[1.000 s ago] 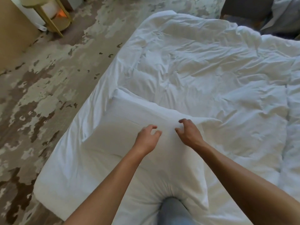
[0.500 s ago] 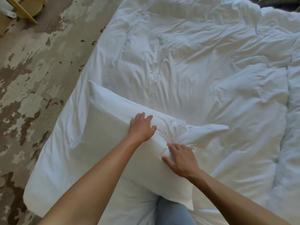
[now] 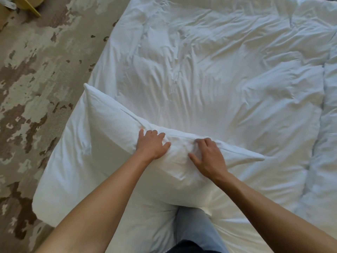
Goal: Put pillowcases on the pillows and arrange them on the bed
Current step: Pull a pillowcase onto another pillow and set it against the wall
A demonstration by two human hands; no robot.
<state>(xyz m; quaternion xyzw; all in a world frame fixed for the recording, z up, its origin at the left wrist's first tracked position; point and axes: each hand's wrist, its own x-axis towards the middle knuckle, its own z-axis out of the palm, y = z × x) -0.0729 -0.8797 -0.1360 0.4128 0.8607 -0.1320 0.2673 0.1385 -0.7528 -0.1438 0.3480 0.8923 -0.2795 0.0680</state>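
A white pillow (image 3: 116, 143) in a white pillowcase rests tilted on the near left corner of the bed (image 3: 228, 79), its long upper edge running from far left to near right. My left hand (image 3: 152, 145) grips that upper edge near its middle, fingers curled over it. Close beside it to the right, my right hand (image 3: 207, 157) clutches bunched cloth on the same edge. The pillow's right corner (image 3: 255, 157) sticks out as a flat point.
A crumpled white duvet (image 3: 237, 52) covers the bed. A patterned beige and brown rug (image 3: 36, 79) lies to the left. A yellow wooden leg (image 3: 33, 10) shows at the top left. My knee in light jeans (image 3: 193, 227) presses on the bed's near edge.
My right hand has moved up from the pillow's face to the upper edge next to my left hand. The left hand has closed further over the edge.
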